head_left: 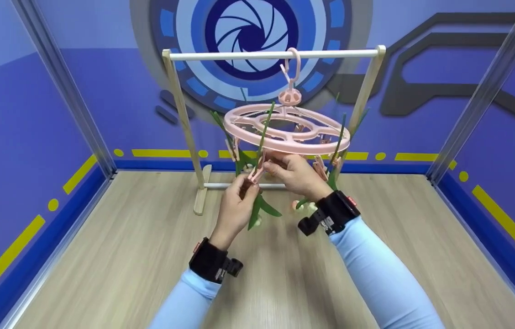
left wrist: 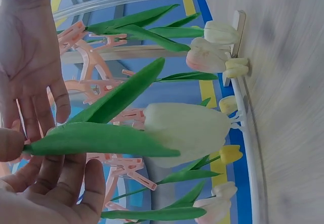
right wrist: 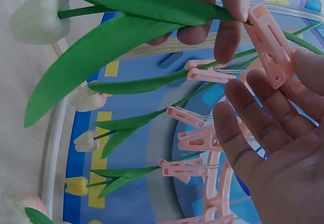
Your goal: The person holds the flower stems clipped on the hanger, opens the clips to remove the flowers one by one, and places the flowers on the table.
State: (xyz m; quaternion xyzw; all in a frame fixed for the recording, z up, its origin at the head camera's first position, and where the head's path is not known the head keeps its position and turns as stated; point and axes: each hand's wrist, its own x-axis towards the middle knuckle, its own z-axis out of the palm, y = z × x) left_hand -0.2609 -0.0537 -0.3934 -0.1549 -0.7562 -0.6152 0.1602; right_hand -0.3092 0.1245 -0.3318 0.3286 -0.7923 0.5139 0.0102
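A white tulip [left wrist: 187, 133] hangs bloom down, its stem running up past a pink clothespin [right wrist: 271, 47] under the round pink drying hanger [head_left: 280, 145]. Near the base of the leaves, my left hand [head_left: 234, 205] pinches the tulip's stem right at the clothespin's tip. From the other side, my right hand [head_left: 296, 176] squeezes that clothespin between thumb and fingers, close beneath the hanger's rim. In the right wrist view the green leaves [right wrist: 147, 6] overlap part of the left hand.
The hanger hooks over the white rail of a wooden stand [head_left: 179, 100]. Around its ring, more clothespins hold several tulips by their stems, including a yellow tulip [left wrist: 230, 154]. A light wood tabletop [head_left: 139, 256] lies below, with blue patterned panels behind and beside it.
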